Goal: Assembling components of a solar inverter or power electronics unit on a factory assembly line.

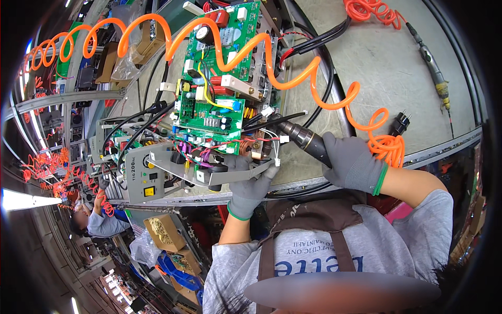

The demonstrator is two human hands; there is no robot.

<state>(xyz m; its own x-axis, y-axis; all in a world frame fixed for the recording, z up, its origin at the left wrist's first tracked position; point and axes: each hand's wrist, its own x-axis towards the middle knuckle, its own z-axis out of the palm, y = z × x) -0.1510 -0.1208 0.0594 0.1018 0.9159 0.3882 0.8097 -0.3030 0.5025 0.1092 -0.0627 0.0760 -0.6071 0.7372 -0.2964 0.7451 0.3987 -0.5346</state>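
Note:
My right hand [353, 162], in a grey glove with a green cuff, is wrapped round the grip of a dark power screwdriver [306, 140]. The tool's nose points left into the lower end of an open electronic unit with a green circuit board [222, 68]. My gloved left hand [246, 191] is closed on the near end of a bent grey metal panel [196, 170], just below the unit; some fingers are hidden behind it. White-tipped wires [276, 152] hang between my two hands. The panel's front face [146, 177] carries a knob and a yellow switch.
An orange coiled hose [319, 99] hangs across the bench over the unit. At the right lie a black plug [399, 123] and another slim screwdriver [433, 68]. Black cables [327, 68] bend beside the board. Cardboard boxes [164, 233] stand below the bench, and another person [102, 222] is farther left.

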